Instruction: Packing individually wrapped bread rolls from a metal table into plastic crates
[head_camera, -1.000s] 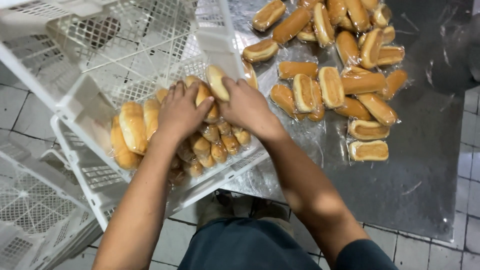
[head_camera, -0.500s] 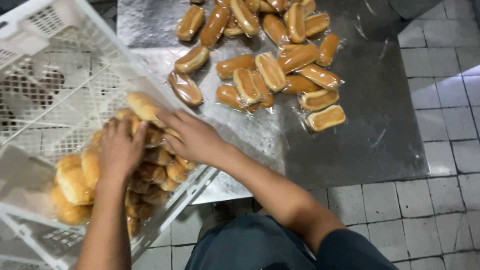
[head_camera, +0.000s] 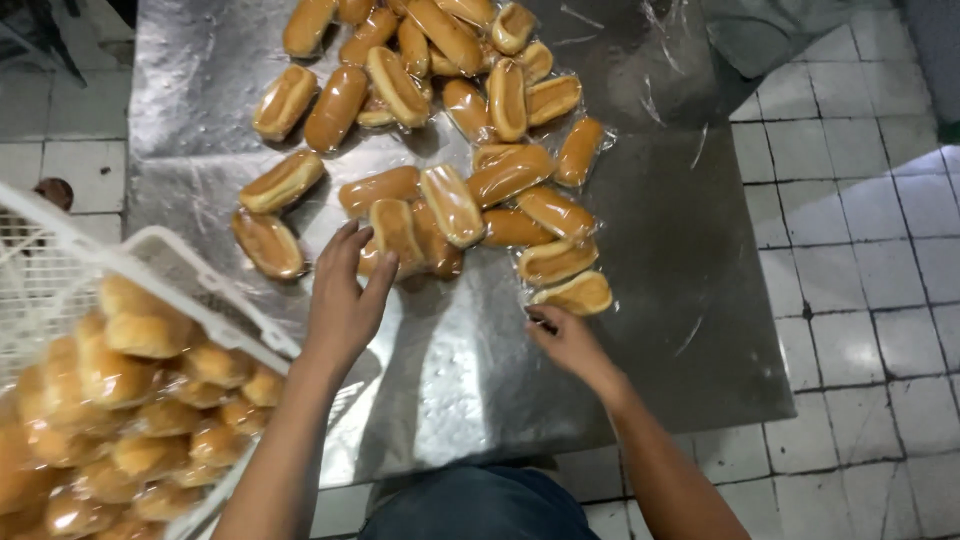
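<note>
Reaching out over a steel table (head_camera: 620, 330), both of the person's hands work at the near fringe of a heap of wrapped buns (head_camera: 450, 120).

Near: at 8 o'clock in the head view a white plastic crate (head_camera: 190, 270) sits tilted and stacked with more wrapped buns (head_camera: 130, 400). Its rim hangs past the table edge. Risk, as a guess: the slick packs slide out to the floor, since the crate leans and the load is heaped against the low wall.

Left hand (head_camera: 345, 300), centre frame: fingers spread and open, tips touching a bun (head_camera: 395, 232) at 12 o'clock of it. Nothing is clasped yet. Risk: the clear film is slippery, so a loose pinch could drop it, or a push could shove neighbours away instead of lifting.

Right hand (head_camera: 565, 340), at 4 o'clock of the left: fingers curled low on the metal just beside the nearest bun (head_camera: 575, 293). Whether it grips film or nothing, cannot tell. Risk: that bun lies nearest the heap's outer edge and a flick could skid it across the smooth sheet.

Far: the heap runs up to 12 o'clock, packs overlapping.

Surface: dull scratched sheet metal, glare patches. Room: white tiled floor (head_camera: 860, 260) with dark grout at 3 o'clock, more tile at 10 o'clock.
</note>
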